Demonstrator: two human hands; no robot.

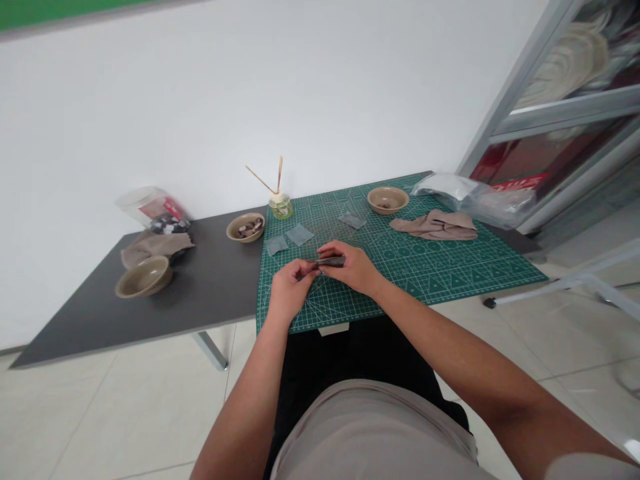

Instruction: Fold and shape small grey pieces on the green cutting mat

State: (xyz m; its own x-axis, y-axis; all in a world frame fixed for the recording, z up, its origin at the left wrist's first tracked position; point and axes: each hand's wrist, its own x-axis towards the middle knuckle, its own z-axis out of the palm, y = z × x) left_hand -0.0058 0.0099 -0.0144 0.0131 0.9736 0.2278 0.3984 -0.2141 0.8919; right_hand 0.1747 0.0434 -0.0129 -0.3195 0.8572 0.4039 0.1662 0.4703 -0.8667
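Green cutting mat covers the right part of a dark grey table, and the seated person works over its near edge. Their right hand is clenched around a narrow dark piece, which sits just above the mat between both hands. The curled fingers of their left hand meet its near end, though I can't tell whether they grip it or only touch it.

Three grey abrasive-looking squares lie loose on the mat, and a beige cloth lies crumpled to the right. A tan bowl on the mat holds one small dark piece or little more. Another tan bowl, just off the mat, holds a small heap of brown pieces. A third bowl sits further left, its inside too shallow in view to read, beside a second beige cloth and a clear plastic tub with dark and pale pieces inside.
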